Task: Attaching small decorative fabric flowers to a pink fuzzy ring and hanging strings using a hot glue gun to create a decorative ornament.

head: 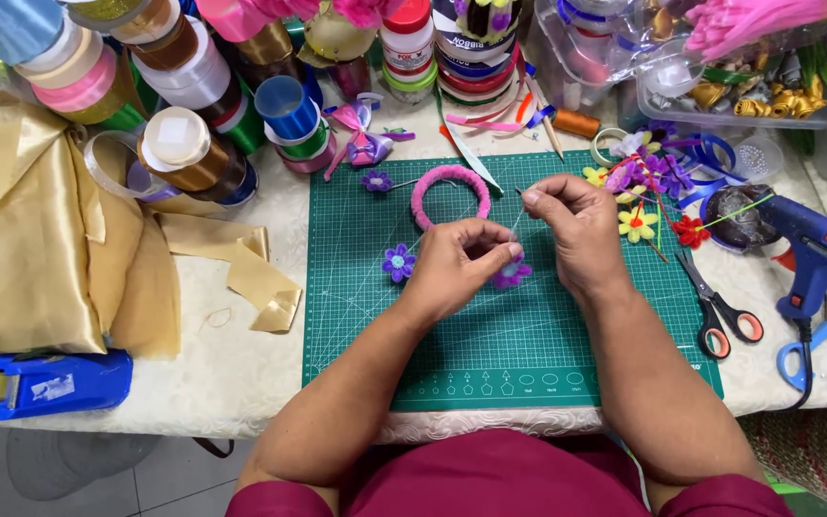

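Table (241,383): pale patterned cloth, crowded with craft supplies along the far edge.
Gold fabric (31,239): heaped at far left, with a cut strip trailing toward the mat.
Mat (528,354): green gridded cutting mat, centre of table; both hands work above it.
Ribbon spools (184,77): many colours, clustered beyond the mat's left corner.
Glue gun (815,244): blue, lying right of the mat, just beside the scissors (720,311).
Left hand (457,263): fingers pinched together on the purple flower (511,275), which sits at the fingertips just above the mat's centre.
Right hand (576,225): thumb and forefinger pressed together on a thin wire (517,222) that runs down toward the flower; whether the wire joins the flower cannot be told.
Pink ring (450,194): wrapped hoop, on the mat just beyond the left hand.
Second flower (398,261): purple with pale centre, flat on the mat, near the left hand's outer side.
Loose flowers (638,191): yellow, red and purple, at the mat's right edge.
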